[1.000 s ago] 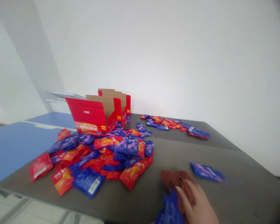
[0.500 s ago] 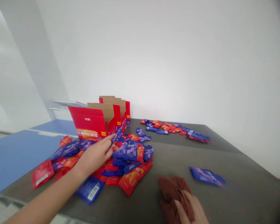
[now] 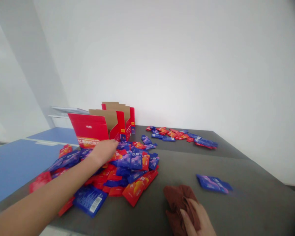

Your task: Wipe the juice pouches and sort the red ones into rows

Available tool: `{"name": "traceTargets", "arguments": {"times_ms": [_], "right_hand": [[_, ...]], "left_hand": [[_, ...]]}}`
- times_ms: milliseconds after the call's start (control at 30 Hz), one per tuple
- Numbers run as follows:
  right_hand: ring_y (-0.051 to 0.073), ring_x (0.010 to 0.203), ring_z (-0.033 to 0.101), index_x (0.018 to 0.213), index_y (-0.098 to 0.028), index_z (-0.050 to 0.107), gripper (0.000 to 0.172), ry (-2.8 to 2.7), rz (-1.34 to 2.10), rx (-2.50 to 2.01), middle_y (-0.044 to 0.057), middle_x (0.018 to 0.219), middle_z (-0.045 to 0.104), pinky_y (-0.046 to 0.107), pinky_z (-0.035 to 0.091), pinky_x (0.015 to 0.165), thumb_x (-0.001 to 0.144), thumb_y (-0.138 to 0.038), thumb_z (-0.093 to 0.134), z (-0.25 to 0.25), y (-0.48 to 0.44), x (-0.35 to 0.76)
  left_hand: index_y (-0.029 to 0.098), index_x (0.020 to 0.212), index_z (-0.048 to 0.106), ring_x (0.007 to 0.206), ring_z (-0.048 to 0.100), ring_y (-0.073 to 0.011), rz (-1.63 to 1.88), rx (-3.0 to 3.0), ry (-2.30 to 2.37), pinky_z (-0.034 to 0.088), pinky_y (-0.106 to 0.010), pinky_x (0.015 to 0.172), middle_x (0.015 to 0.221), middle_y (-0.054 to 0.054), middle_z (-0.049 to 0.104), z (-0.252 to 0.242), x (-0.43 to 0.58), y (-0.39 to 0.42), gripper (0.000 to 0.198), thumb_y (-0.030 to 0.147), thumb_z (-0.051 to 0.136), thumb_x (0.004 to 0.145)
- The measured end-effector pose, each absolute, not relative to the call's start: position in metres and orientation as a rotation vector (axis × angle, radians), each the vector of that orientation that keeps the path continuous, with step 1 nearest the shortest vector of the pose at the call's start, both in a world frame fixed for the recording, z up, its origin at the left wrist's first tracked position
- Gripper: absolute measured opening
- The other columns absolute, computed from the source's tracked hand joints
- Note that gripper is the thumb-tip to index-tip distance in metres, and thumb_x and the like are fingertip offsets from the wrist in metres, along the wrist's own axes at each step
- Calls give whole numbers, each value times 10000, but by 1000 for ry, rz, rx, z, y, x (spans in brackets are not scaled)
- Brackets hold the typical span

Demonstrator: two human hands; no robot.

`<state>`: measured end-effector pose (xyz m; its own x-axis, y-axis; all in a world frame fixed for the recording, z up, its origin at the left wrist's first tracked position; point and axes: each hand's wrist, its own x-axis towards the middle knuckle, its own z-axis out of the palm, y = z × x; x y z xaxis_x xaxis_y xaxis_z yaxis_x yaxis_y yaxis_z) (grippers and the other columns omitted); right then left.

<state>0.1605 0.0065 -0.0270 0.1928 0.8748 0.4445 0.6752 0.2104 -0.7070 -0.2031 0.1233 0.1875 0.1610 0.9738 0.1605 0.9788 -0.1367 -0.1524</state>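
Observation:
My left hand (image 3: 105, 151) reaches over a heap of red and blue sachets (image 3: 136, 160), close to the front of a red carton (image 3: 90, 129). Its fingers are turned away and mostly hidden, so whatever they may hold does not show. At the lower right, my right hand (image 3: 198, 218) is closed on a crumpled brown cloth (image 3: 178, 198), thumb and fingers pinching its folds against the dark table (image 3: 167, 209). A single blue sachet (image 3: 213, 183) lies flat to the right of the cloth.
Behind the first carton stands another open red carton (image 3: 132, 119). A looser group of red and blue sachets (image 3: 177, 134) is spread near the white wall (image 3: 177, 65). To the left is a blue surface (image 3: 14, 164) beside the dark table.
The blue sachet seen in my left hand earlier is no longer visible there; that hand has turned and shifted slightly left. My right hand keeps its grip on the cloth. The view has shifted slightly.

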Motion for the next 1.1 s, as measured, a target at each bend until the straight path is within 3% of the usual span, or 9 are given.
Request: {"name": "traceTargets", "arguments": {"times_ms": [167, 267, 333, 500, 667, 800, 900, 1033, 1100], "right_hand": [[281, 1122, 645, 1119, -215, 689, 466, -1515, 377, -1549, 108, 1193, 686, 380, 547, 924, 824, -566, 602, -17, 3, 151], [264, 1207, 592, 1253, -204, 628, 481, -1555, 520, -1430, 115, 1298, 637, 385, 492, 1002, 873, -490, 557, 2, -6, 144], [242, 1243, 562, 1318, -199, 583, 486, -1610, 615, -1312, 110, 1349, 598, 368, 485, 1006, 919, -457, 479, 17, -10, 145], [260, 1065, 673, 1129, -156, 688, 444, -1645, 248, -1696, 141, 1164, 704, 415, 517, 951, 946, -443, 402, 38, 16, 196], [309, 1320, 470, 1229, -147, 632, 462, -1838, 29, -1795, 162, 1415, 523, 469, 347, 1102, 812, -341, 598, 36, 65, 264], [289, 1065, 661, 1099, -186, 689, 312, -1956, -14, -1843, 143, 1130, 715, 422, 476, 956, 854, -314, 544, 37, 79, 279], [288, 912, 705, 1072, -194, 700, 325, -1947, -57, -1890, 142, 979, 752, 401, 517, 838, 878, -232, 444, 45, 74, 274], [308, 867, 716, 1160, -150, 672, 455, -1853, -47, -1931, 171, 975, 747, 402, 529, 761, 947, -306, 302, 59, 47, 242], [268, 868, 720, 1169, -186, 669, 468, -1856, 23, -1893, 124, 1001, 751, 344, 534, 743, 966, -351, 282, 65, 28, 217]], "left_hand": [[263, 1418, 435, 1303, 502, -180, -371, -2720, -1684, 407, -325, 1087, 1435, -48, 529, 143, -124, 52, 474, 218, 435, 946], [355, 1477, 320, 1441, 287, -289, -574, -3139, -1505, 349, -471, 1129, 1609, -64, 226, 101, -79, 19, 760, 273, 670, 807], [346, 1469, 343, 1457, 192, -380, -591, -3258, -1394, 319, -566, 1120, 1619, -114, 160, 75, -55, 9, 880, 304, 772, 702], [293, 1333, 531, 1411, 293, -396, -670, -3111, -1407, 320, -614, 1111, 1508, -151, 365, 40, -19, 8, 724, 45, 613, 657], [282, 1307, 538, 1373, 357, -383, -766, -3041, -1367, 394, -595, 1076, 1467, -154, 389, 34, -17, 6, 653, 40, 555, 700], [274, 1304, 542, 1358, 382, -380, -797, -3028, -1355, 416, -582, 1066, 1454, -165, 399, 27, -23, 5, 589, 81, 557, 748], [279, 1294, 550, 1332, 426, -353, -831, -3054, -1420, 426, -543, 1074, 1419, -143, 448, 28, -25, 7, 612, 69, 574, 719], [281, 1318, 499, 1285, 494, -226, -1213, -2959, -1659, 426, -382, 1099, 1371, -87, 495, 48, -20, 2, 628, 33, 503, 740], [280, 1333, 483, 1248, 524, -213, -1313, -2990, -1552, 452, -337, 1068, 1347, -82, 516, 62, -13, -5, 604, 74, 522, 766]]}}
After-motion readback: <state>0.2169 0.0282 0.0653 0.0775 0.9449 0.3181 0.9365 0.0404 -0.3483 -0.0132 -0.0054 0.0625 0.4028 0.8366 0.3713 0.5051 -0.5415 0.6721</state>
